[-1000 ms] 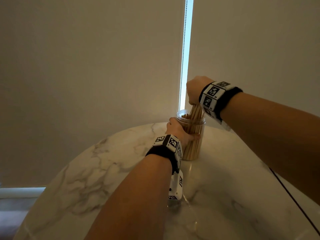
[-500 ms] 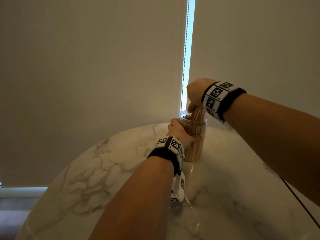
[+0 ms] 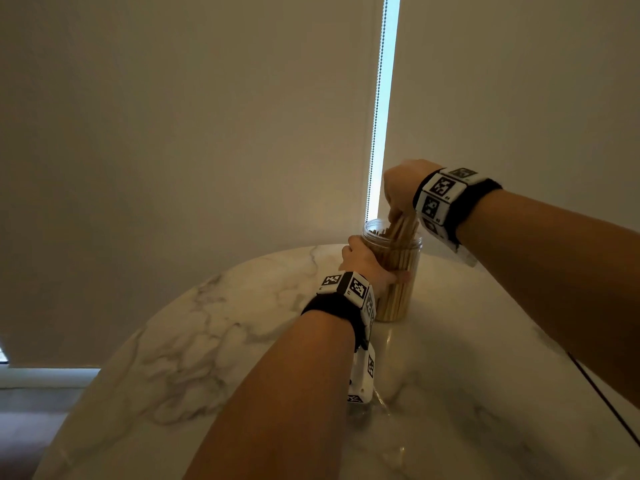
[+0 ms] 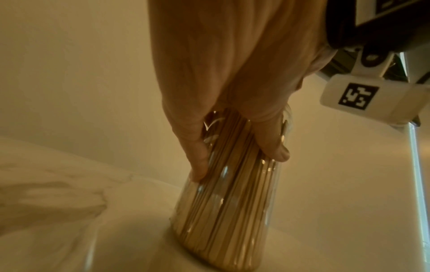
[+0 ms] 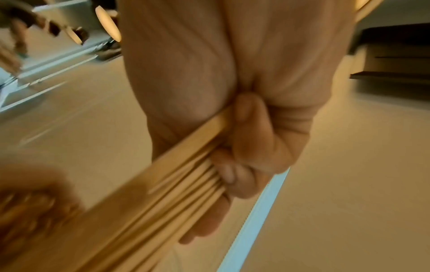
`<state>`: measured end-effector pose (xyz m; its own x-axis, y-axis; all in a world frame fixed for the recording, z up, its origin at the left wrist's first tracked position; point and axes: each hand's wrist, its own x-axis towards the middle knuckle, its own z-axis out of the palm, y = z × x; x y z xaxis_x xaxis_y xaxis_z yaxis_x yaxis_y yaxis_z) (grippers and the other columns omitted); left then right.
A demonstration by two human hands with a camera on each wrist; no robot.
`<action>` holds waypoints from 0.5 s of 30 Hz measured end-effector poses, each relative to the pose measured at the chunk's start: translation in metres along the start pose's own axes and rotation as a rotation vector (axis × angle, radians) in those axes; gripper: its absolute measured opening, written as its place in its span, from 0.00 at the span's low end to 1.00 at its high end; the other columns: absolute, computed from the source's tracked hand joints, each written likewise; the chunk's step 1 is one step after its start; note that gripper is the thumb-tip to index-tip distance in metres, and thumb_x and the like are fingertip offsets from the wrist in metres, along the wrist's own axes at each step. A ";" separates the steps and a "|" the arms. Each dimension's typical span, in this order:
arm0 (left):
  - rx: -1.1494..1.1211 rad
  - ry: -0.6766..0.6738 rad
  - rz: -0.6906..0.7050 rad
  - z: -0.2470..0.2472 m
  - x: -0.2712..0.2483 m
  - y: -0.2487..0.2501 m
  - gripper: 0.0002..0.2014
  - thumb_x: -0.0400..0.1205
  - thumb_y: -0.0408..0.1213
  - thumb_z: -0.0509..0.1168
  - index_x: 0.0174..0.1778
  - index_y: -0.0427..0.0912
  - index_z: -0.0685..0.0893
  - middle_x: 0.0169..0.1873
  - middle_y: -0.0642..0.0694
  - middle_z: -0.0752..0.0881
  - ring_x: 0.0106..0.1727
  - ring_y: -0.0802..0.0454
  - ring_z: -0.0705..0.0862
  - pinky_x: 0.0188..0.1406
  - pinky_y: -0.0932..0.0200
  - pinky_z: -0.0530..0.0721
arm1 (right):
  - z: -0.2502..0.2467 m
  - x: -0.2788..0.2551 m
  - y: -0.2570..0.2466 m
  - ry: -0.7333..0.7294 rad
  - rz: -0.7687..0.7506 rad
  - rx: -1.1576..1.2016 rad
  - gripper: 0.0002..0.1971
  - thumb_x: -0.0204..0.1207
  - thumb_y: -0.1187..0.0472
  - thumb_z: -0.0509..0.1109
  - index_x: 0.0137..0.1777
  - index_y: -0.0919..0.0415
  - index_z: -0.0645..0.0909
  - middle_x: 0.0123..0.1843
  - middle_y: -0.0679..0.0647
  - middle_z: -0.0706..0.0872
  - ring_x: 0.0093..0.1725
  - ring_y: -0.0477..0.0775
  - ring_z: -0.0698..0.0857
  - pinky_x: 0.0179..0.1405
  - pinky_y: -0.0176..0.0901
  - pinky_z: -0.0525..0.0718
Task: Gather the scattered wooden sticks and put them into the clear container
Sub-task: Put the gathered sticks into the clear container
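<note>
My right hand (image 3: 401, 188) has dropped lower since a second ago, fingers curled round a bundle of wooden sticks (image 5: 167, 187) going tilted into the clear jar (image 3: 398, 271). The jar stands upright on the marble table (image 3: 207, 341), my left hand (image 3: 363, 261) wrapped round its side. No readable labels, only black-and-white marker squares on my wristbands (image 3: 349, 289).

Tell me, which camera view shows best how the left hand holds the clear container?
The left wrist view: the left hand grips the clear container with its fingers clearly seen. The head view shows only the hand's back; the right wrist view shows nothing clear.
</note>
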<state>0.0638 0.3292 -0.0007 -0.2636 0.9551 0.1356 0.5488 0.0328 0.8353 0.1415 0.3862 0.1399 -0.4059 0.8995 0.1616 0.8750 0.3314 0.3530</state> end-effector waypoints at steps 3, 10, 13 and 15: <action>0.000 0.014 0.003 0.001 -0.002 0.000 0.48 0.65 0.49 0.84 0.74 0.39 0.64 0.68 0.42 0.75 0.68 0.43 0.78 0.69 0.44 0.80 | 0.008 -0.006 -0.002 -0.004 0.014 -0.039 0.12 0.76 0.50 0.76 0.42 0.60 0.83 0.32 0.50 0.80 0.35 0.52 0.83 0.29 0.41 0.78; -0.018 0.014 -0.020 0.001 -0.003 0.001 0.48 0.65 0.48 0.84 0.75 0.40 0.64 0.68 0.43 0.75 0.69 0.43 0.78 0.68 0.43 0.80 | 0.023 0.007 -0.017 -0.005 0.016 0.152 0.12 0.83 0.60 0.59 0.41 0.63 0.79 0.48 0.57 0.86 0.44 0.58 0.83 0.42 0.44 0.79; -0.023 0.011 -0.014 0.002 -0.003 0.000 0.48 0.65 0.48 0.84 0.75 0.40 0.64 0.68 0.43 0.75 0.68 0.43 0.78 0.68 0.43 0.81 | 0.017 -0.002 -0.007 -0.070 0.019 0.299 0.14 0.85 0.63 0.61 0.61 0.67 0.85 0.62 0.61 0.87 0.59 0.61 0.86 0.51 0.46 0.84; -0.025 0.008 -0.018 0.002 -0.003 -0.001 0.48 0.65 0.48 0.84 0.75 0.40 0.63 0.68 0.43 0.74 0.68 0.43 0.78 0.68 0.43 0.81 | 0.022 -0.008 -0.003 -0.103 0.025 0.314 0.16 0.86 0.65 0.60 0.67 0.69 0.83 0.64 0.59 0.86 0.63 0.59 0.85 0.55 0.41 0.84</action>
<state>0.0661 0.3266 -0.0031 -0.2799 0.9519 0.1250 0.5241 0.0424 0.8506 0.1479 0.3845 0.1178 -0.3684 0.9273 0.0668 0.9295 0.3659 0.0465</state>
